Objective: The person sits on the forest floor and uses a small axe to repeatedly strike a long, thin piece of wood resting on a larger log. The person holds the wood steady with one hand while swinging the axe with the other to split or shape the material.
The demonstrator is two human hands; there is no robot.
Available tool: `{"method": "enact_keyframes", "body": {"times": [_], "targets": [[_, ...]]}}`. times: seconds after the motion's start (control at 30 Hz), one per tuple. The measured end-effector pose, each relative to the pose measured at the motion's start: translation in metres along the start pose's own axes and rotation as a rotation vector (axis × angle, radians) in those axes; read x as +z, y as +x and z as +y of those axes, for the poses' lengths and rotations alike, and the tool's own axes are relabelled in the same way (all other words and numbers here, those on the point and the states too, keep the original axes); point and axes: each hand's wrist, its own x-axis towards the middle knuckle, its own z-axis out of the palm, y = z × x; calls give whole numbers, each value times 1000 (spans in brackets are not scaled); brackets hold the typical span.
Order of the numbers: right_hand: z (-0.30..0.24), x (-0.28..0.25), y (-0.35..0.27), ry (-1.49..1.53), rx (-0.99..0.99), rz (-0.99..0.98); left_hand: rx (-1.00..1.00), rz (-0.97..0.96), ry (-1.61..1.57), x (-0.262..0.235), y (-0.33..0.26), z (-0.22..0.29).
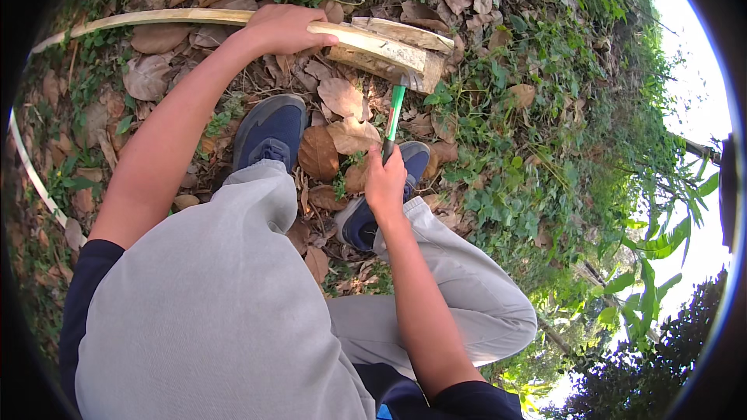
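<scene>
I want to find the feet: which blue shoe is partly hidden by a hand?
The shoe under the right hand gripping the green-handled hammer; the other shoe shows fully.

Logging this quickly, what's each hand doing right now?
Left hand: closed on the long wooden strip.
Right hand: closed around the green-handled hammer.
</scene>
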Motion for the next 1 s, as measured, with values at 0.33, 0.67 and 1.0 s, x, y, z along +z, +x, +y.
{"method": "enact_keyframes", "body": {"times": [0.33,0.67,1.0], "targets": [[-46,-28,-24,321,-103,144,21,24,-9,4,2,-3],[-67,-28,12,72,-123,87,8,8,-5,1,2,-1],[-14,-12,-15,-49,115,-88,0,-7,-12,-1,-2,2]]}}
